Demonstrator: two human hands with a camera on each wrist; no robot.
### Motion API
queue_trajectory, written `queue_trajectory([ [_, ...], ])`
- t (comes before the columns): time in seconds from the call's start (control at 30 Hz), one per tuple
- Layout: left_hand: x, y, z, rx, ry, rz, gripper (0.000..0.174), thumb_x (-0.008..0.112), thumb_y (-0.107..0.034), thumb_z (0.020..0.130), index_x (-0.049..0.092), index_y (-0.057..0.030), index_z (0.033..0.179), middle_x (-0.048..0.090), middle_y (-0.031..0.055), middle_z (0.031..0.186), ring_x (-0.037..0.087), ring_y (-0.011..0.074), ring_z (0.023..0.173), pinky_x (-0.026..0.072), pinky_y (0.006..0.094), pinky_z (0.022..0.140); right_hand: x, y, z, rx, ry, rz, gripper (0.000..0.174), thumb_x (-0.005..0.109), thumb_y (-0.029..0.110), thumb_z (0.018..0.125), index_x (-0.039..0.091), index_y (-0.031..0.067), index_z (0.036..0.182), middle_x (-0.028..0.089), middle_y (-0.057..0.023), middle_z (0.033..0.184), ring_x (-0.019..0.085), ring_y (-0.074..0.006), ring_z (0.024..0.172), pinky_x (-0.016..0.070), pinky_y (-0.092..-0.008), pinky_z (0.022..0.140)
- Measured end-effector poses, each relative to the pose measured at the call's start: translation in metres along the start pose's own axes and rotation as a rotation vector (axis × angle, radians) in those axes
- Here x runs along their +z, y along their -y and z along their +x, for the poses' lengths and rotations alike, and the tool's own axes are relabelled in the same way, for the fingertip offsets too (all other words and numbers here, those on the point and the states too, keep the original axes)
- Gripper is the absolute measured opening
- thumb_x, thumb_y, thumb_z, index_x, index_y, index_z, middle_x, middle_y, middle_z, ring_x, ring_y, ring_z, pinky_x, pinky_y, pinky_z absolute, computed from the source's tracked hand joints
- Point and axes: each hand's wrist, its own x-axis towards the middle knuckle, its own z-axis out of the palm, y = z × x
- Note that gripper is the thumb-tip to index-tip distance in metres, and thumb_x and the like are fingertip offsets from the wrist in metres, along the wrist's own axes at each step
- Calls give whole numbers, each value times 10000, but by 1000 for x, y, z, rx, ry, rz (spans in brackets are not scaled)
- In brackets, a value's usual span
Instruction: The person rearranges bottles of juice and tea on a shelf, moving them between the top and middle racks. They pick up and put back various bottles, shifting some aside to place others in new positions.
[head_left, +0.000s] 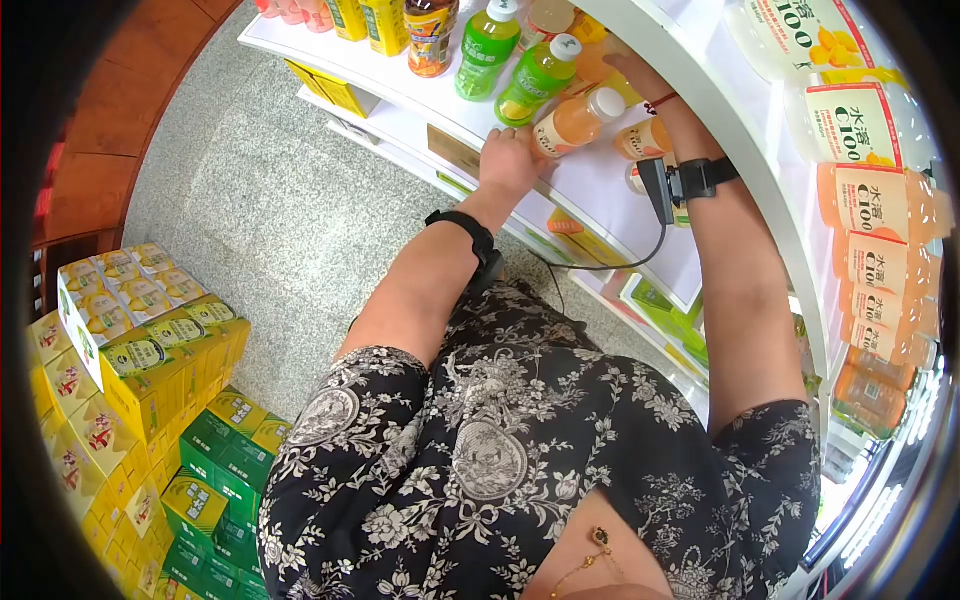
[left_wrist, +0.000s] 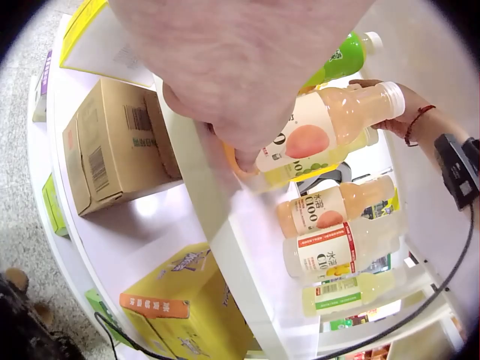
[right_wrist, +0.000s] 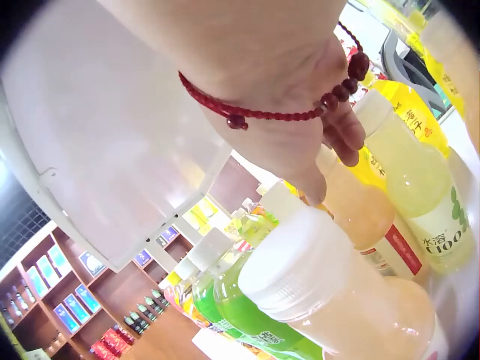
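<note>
My left hand (head_left: 508,160) is at the shelf's front edge, its fingers bent round the base of a peach-coloured drink bottle (left_wrist: 334,120) with a white cap. Part of that grip is hidden under the hand. Behind this bottle, my right hand (right_wrist: 300,142) reaches down over the shelf. Its thumb and fingers close round the top of another peach-coloured bottle (right_wrist: 364,217), covering its cap. Beside that one stands a pale yellow-green bottle (right_wrist: 420,180). Two green-labelled bottles, a nearer one (head_left: 538,80) and a farther one (head_left: 488,50), are upright along the shelf edge.
A curved white shelf panel (head_left: 735,130) arches beside my right arm, with more bottles (head_left: 875,205) above it. Lower shelves hold a brown carton (left_wrist: 120,146) and a yellow box (left_wrist: 187,300). A black cable (head_left: 600,267) hangs between my wrists. Stacked drink cartons (head_left: 170,340) stand on the floor.
</note>
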Motion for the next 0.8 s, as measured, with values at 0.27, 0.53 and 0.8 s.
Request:
queue_trajectory([
  [0.27, -1, -3, 2, -49, 15, -31, 519, 781, -384, 688, 592, -29, 1017, 655, 136, 936, 581, 315, 917, 455, 373, 842, 26, -15, -28, 86, -120, 75, 332, 689, 212, 770, 644, 66, 1065, 678, -114, 951, 637, -264, 859, 503, -354, 799],
  [0.53, 1, -2, 1, -32, 31, -5, 513, 763, -417, 699, 594, -47, 1012, 654, 122, 959, 584, 298, 927, 439, 362, 859, -10, 15, -72, 214, -144, 7, 393, 726, 264, 755, 646, 101, 1104, 676, -107, 1047, 643, -256, 939, 490, -350, 859],
  [0.8, 5, -2, 2, 30, 21, 53, 515, 743, -376, 720, 578, -75, 1104, 655, 115, 957, 596, 288, 906, 435, 362, 842, -21, 26, -90, 496, 12, -13, 419, 714, 315, 763, 642, 111, 1122, 671, -110, 1058, 637, -269, 955, 485, -355, 872],
])
